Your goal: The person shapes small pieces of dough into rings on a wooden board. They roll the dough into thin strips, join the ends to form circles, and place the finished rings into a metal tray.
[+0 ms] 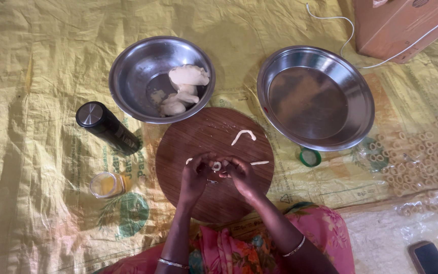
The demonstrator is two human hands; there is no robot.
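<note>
Over a round wooden board [198,137], my left hand [194,177] and my right hand [242,176] meet with fingertips pinched on a small ring of pale dough [217,165]. A curved dough strip [243,135] lies on the board beyond the hands. A short straight strip [259,163] lies just right of my right hand. A steel bowl [133,76] behind the board holds lumps of dough [184,87].
A wide shallow steel bowl [315,96] sits at the right. A black bottle [106,127] and a small jar of yellow liquid [105,184] stand left of the board. Several dough rings [422,162] dry on plastic at right. A phone [428,258] lies bottom right, a cardboard box [406,25] top right.
</note>
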